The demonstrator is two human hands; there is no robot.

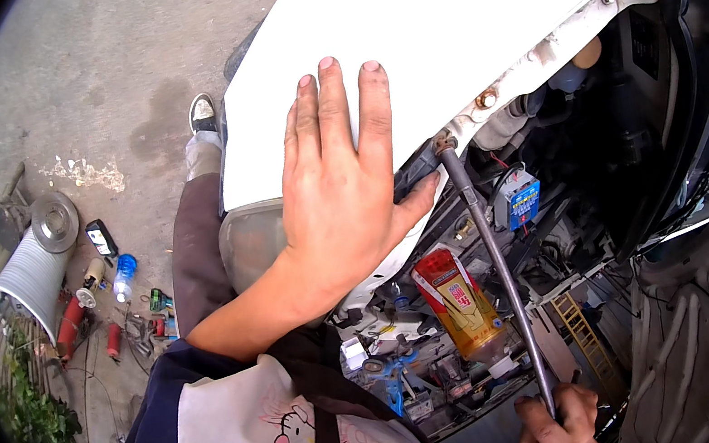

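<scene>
Stained concrete (107, 38) spreads over the upper left of the frame. Right of centre, the long-handled wrench (500, 264) slants up to the edge of the white body panel (435, 26); I cannot make out how well its head seats there. At the bottom edge, the right hand (559, 427) is wrapped around the handle's far end — good leverage, I judge. The left hand (340, 182) lies flat on the panel, fingers stretched, gripping nothing, its thumb just beside the wrench head. I would want the head square, the pull smooth, the left palm braced — and that thumb kept from being pinched. Farther out, the red-and-yellow bottle (463, 306) sits near the handle, so a wide swing might knock it. Lower right, I see a yellow ladder (584, 334).
</scene>
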